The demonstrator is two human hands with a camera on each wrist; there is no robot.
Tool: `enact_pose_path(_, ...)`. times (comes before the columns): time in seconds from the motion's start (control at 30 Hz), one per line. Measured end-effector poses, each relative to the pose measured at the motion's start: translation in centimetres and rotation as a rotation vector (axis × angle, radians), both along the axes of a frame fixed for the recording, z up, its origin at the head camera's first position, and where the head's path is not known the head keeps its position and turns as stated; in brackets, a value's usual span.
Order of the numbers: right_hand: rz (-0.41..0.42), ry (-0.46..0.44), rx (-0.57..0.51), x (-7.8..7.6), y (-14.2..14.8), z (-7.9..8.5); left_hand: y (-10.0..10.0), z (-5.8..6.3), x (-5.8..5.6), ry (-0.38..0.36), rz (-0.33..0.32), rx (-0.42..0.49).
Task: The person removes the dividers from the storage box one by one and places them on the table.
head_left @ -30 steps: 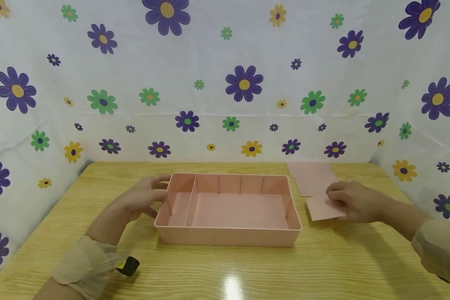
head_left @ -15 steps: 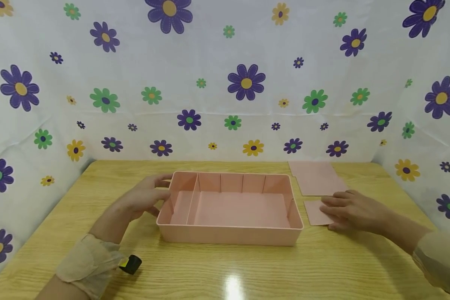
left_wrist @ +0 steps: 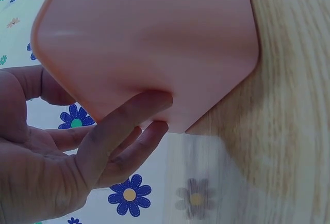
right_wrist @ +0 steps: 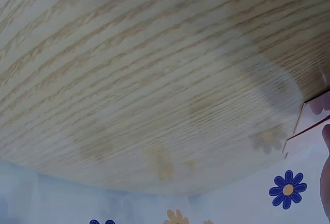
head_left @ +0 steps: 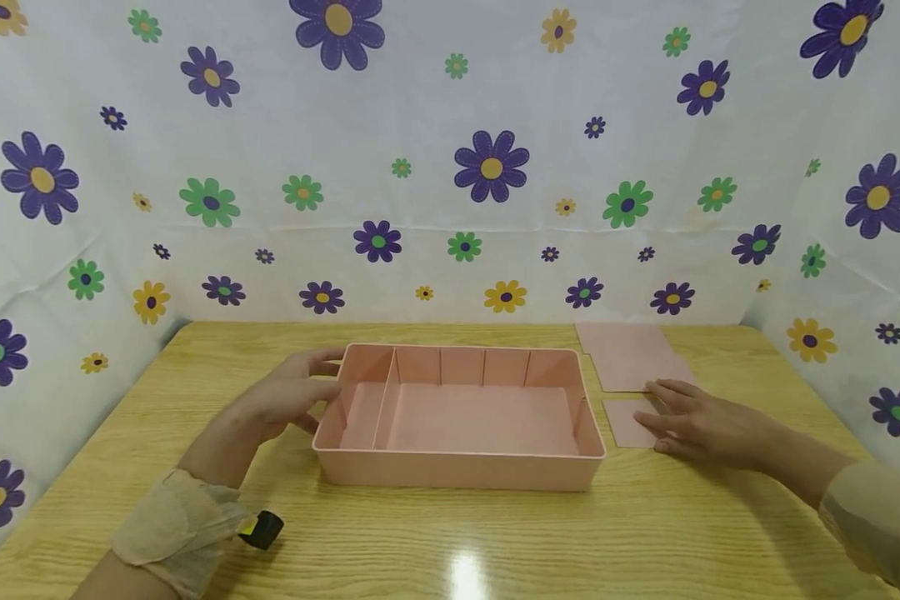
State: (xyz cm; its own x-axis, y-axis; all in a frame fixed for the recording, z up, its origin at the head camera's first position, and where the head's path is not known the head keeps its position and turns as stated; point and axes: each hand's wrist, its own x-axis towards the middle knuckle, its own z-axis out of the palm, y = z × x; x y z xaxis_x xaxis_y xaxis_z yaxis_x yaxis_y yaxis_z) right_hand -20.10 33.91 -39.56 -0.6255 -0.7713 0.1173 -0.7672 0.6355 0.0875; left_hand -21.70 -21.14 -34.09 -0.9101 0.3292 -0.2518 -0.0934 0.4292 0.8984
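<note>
A pink rectangular box [head_left: 457, 471] with a thin divider [head_left: 385, 408] near its left end stands upright on the table in the head view. At its back-left corner is my left hand [head_left: 285, 393]. In the left wrist view, the thumb [left_wrist: 136, 108] presses on the outer end wall and the fingers bend round the corner. To the right of the box, my right hand [head_left: 708, 427] rests with extended fingers on a small flat pink panel [head_left: 624, 427]. Behind it lie larger flat pink panels [head_left: 630, 358], overlapping; one fingertip is at their front edge.
The wood-grain table [head_left: 390, 542] bears everything. White cloth with printed flowers [head_left: 420, 108] walls the back and both sides. A black wrist-worn device [head_left: 261, 530] juts from the left wrist. Little more than the tabletop and a panel corner [right_wrist: 312, 115] show in the right wrist view.
My right hand has loosened from a pinch on the small panel to lying flat on it. The panel has come slightly toward me, apart from the larger ones. The left hand stays put.
</note>
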Motion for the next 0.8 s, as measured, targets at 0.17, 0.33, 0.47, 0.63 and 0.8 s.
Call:
enact_pose_path(0.17,0.011,-0.056,-0.029,-0.8,-0.1,-0.3,0.0,0.1,0.1,-0.004,-0.002,-0.001)
enact_pose_path(0.33,0.062,-0.048,-0.019,-1.5,-0.4,0.0,0.0,0.2,0.2,-0.002,0.003,-0.011)
enact_pose_path(0.47,0.042,-0.065,0.002,-1.6,-0.6,0.4,0.0,0.3,0.2,0.0,0.008,-0.012)
enact_pose_path(0.63,0.033,-0.06,0.011,-1.6,-0.6,0.4,0.1,0.3,0.1,0.001,0.004,-0.01)
enact_pose_path(0.8,0.048,-0.051,0.008,-1.7,-0.6,0.3,0.1,0.2,0.2,0.003,-0.003,-0.008)
